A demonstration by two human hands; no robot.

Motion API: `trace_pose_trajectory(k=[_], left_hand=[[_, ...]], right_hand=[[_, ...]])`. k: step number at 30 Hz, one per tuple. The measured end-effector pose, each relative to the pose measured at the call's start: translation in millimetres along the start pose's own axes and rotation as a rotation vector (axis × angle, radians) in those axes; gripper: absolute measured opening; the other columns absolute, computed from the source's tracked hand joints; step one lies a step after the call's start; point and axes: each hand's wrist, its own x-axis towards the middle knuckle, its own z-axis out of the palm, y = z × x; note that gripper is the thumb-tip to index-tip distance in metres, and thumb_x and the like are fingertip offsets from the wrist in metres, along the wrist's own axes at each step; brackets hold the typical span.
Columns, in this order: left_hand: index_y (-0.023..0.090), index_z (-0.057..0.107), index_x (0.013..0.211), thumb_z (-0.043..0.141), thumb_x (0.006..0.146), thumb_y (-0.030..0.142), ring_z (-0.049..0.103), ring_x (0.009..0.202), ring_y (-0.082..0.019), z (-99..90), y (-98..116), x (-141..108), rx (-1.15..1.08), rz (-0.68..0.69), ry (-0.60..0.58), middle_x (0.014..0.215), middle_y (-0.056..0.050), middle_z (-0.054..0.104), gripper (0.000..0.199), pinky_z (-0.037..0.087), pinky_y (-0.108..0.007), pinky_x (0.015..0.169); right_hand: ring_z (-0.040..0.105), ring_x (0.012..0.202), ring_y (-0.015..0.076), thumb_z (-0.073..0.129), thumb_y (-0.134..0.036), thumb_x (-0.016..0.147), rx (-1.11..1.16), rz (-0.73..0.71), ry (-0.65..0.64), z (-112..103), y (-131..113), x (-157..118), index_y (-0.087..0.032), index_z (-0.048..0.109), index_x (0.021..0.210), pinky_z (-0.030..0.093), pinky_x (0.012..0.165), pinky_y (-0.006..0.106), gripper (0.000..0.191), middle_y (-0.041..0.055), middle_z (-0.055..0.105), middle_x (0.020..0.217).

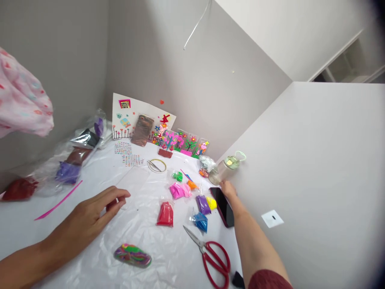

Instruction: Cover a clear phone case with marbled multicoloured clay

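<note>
My left hand is over the left of the table, thumb and forefinger curled together at the edge of a faint clear plastic sheet. Far out to the right, my right hand is closed beside the base of a clear bottle and the top end of a dark phone; what its fingers hold, if anything, is hidden. Between the hands lie small bags of coloured clay: red, pink, purple and blue. A multicoloured, clay-covered oval piece rests in front.
Red-handled scissors lie near the front right. At the back stand a decorated white card, a brown phone case and clay flower pieces. Bagged clay and a pink strip are at left; walls enclose the table.
</note>
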Motion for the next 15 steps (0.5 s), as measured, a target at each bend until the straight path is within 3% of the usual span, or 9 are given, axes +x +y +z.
trace_pose_trajectory(k=[9,15], left_hand=[[0.028,0.062,0.108,0.04,0.101,0.035,0.067,0.086,-0.017,18.1,18.5,2.2,0.028,0.183,-0.196,0.1,0.0,0.069,0.024,0.049,-0.024,0.076],[0.027,0.062,0.107,0.037,0.101,0.026,0.067,0.089,-0.018,31.7,19.7,-2.3,0.049,0.281,-0.236,0.098,-0.001,0.068,0.026,0.05,-0.026,0.08]], right_hand=[[0.064,0.106,0.0234,0.059,-0.033,0.097,-0.006,0.026,-0.012,3.9,6.6,1.2,-0.019,0.061,0.121,0.056,0.088,0.042,0.028,0.0089,0.063,0.123],[0.065,0.104,0.0228,0.06,-0.033,0.097,-0.003,0.05,0.01,3.7,-0.8,-1.9,-0.018,0.061,0.121,0.056,0.088,0.043,0.029,0.0096,0.063,0.123]])
